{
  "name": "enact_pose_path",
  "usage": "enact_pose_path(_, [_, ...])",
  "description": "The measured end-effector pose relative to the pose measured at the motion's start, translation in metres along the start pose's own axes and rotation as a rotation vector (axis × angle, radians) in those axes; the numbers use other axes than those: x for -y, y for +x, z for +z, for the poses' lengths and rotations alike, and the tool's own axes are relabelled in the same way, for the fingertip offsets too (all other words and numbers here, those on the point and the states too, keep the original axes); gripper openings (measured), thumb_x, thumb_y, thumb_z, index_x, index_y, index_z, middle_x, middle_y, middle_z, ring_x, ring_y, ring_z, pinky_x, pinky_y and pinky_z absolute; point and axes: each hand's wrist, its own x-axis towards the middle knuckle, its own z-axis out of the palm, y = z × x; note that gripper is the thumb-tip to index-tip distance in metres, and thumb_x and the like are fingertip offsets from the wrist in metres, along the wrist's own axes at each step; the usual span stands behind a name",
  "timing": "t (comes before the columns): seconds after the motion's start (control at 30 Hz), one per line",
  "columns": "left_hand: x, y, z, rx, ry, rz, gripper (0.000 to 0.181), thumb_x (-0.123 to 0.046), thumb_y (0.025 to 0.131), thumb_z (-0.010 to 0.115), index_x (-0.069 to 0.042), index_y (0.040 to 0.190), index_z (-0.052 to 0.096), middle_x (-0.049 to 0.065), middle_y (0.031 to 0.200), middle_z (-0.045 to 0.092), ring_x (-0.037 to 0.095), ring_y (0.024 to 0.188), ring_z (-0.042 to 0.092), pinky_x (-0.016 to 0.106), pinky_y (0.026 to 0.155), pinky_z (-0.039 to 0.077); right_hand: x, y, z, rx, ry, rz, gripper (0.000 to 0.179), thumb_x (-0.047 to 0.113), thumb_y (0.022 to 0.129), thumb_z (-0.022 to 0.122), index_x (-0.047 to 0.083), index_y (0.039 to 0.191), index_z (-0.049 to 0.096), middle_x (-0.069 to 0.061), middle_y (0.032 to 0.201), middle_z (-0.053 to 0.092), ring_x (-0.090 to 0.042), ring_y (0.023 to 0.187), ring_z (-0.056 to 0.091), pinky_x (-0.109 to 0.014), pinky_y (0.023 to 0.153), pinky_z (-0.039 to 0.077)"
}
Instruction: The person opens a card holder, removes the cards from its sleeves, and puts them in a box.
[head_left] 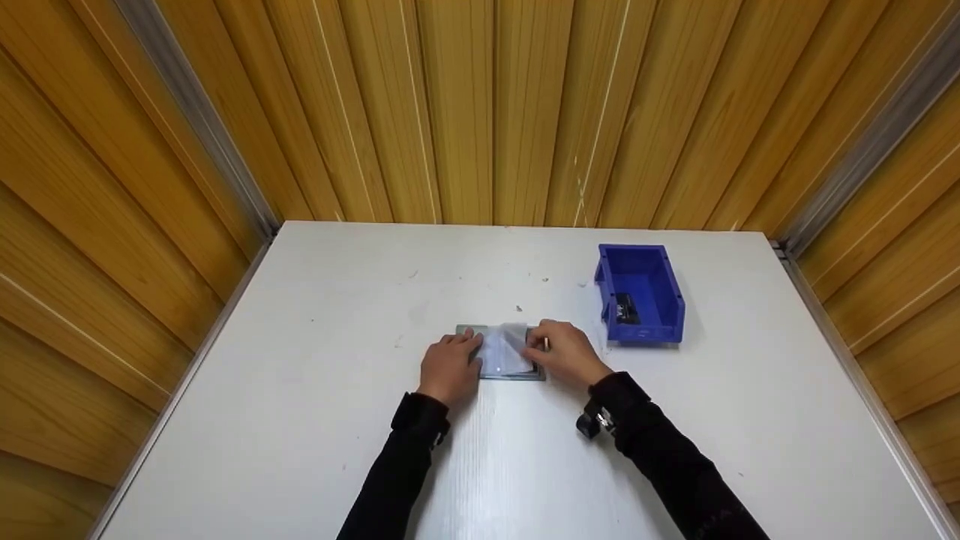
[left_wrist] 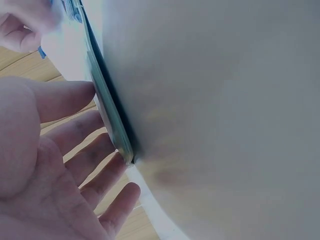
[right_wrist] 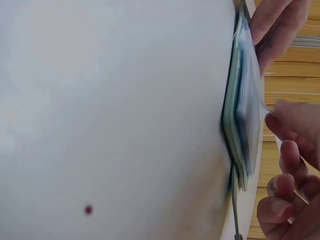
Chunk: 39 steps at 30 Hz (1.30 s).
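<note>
On the white table (head_left: 315, 420) lies an opened small booklet (head_left: 513, 377) with a greenish cover and several translucent plastic leaves, like a card holder. My left hand (head_left: 450, 367) rests on its left side, the fingers fairly straight; in the left wrist view the thumb and fingertips touch the booklet's edge (left_wrist: 112, 112). With thumb and forefinger my right hand (head_left: 568, 354) pinches a clear plastic leaf (head_left: 504, 349) at its right edge and holds it partly lifted. From the right wrist view, the stacked leaves (right_wrist: 245, 110) show edge-on above the cover, the other fingers loosely curled.
A blue plastic bin (head_left: 660, 334) stands to the right, beyond my right hand, with a small black item (head_left: 627, 308) inside. Wood-patterned walls (head_left: 457, 112) rise behind the table and at both sides. Small specks dot the tabletop.
</note>
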Motion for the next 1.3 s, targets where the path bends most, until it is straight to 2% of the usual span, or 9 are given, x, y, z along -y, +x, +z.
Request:
enact_pose_path(0.27, [0.002,0.001,0.000,0.016,-0.100,-0.044,0.045,-0.017,0.100,0.065,-0.007,0.143,0.061,0.015,0.146,0.062,0.037,0.132,0.058,0.052,0.110,0.045,0.002,0.002,0.002,-0.013,0.086,0.038,0.015,0.022,0.092,0.078,0.014,0.080,0.075,0.005,0.079,0.060,-0.009,0.071,0.051,-0.027,0.066,0.041])
enact_pose_path(0.43, [0.006,0.006,-0.004,-0.017,-0.229,-0.073,0.050,-0.021,0.105,0.059,-0.006,0.152,0.051,0.020,0.141,0.064,0.040,0.127,0.062,0.053,0.108,0.048,0.010,0.006,0.005,0.013,0.130,-0.007,0.021,0.029,0.100,0.069,0.011,0.104,0.080,0.003,0.083,0.061,-0.011,0.074,0.051,-0.028,0.069,0.041])
enact_pose_path(0.6, [0.008,0.009,-0.007,-0.041,-0.318,-0.082,0.055,-0.032,0.111,0.043,-0.011,0.161,0.037,0.019,0.159,0.046,0.043,0.135,0.056,0.055,0.113,0.043,0.021,0.005,0.013,0.078,0.048,-0.067,0.028,0.028,0.103,0.065,0.015,0.125,0.076,-0.002,0.095,0.066,-0.017,0.081,0.057,-0.035,0.074,0.046])
enact_pose_path(0.7, [0.007,0.009,-0.005,-0.065,-0.274,-0.033,0.053,-0.032,0.111,0.045,-0.011,0.159,0.040,0.019,0.163,0.040,0.045,0.123,0.063,0.056,0.108,0.047,0.027,0.004,0.020,0.124,-0.068,-0.095,0.030,0.026,0.101,0.066,0.020,0.129,0.074,-0.001,0.095,0.063,-0.016,0.080,0.056,-0.035,0.073,0.046])
enact_pose_path(0.83, [0.006,0.006,-0.001,-0.076,-0.156,0.012,0.045,-0.023,0.104,0.060,-0.008,0.146,0.059,0.016,0.156,0.051,0.042,0.119,0.066,0.055,0.105,0.048,0.032,0.003,0.029,0.175,-0.198,-0.141,0.033,0.025,0.101,0.066,0.023,0.133,0.072,0.002,0.083,0.050,-0.011,0.068,0.042,-0.029,0.063,0.037])
enact_pose_path(0.93, [0.005,0.005,0.000,-0.048,-0.102,0.005,0.040,-0.018,0.100,0.067,-0.007,0.138,0.066,0.015,0.148,0.060,0.038,0.129,0.060,0.054,0.108,0.046,0.033,0.004,0.031,0.185,-0.212,-0.134,0.036,0.025,0.101,0.066,0.024,0.136,0.070,0.006,0.081,0.046,-0.008,0.066,0.039,-0.027,0.061,0.034])
enact_pose_path(1.07, [0.004,0.005,0.000,-0.019,-0.083,-0.006,0.040,-0.015,0.098,0.069,-0.007,0.137,0.067,0.014,0.146,0.062,0.036,0.132,0.058,0.053,0.110,0.045,0.029,0.004,0.025,0.162,-0.173,-0.072,0.044,0.030,0.098,0.071,0.022,0.142,0.065,0.003,0.080,0.054,-0.010,0.067,0.045,-0.030,0.064,0.038])
enact_pose_path(1.2, [0.002,0.006,-0.002,0.003,-0.075,-0.018,0.041,-0.016,0.098,0.069,-0.007,0.138,0.067,0.014,0.147,0.061,0.036,0.133,0.058,0.052,0.110,0.046,0.020,0.004,0.016,0.145,-0.167,0.002,0.059,0.040,0.095,0.075,0.016,0.146,0.060,-0.008,0.103,0.072,-0.021,0.087,0.064,-0.041,0.082,0.051])
enact_pose_path(1.3, [0.002,0.006,-0.004,0.007,-0.067,-0.026,0.040,-0.015,0.098,0.070,-0.007,0.137,0.067,0.014,0.146,0.061,0.035,0.132,0.059,0.051,0.109,0.047,0.011,0.003,0.009,0.160,-0.170,0.066,0.070,0.048,0.092,0.076,0.015,0.150,0.056,-0.010,0.134,0.070,-0.028,0.117,0.067,-0.047,0.103,0.050])
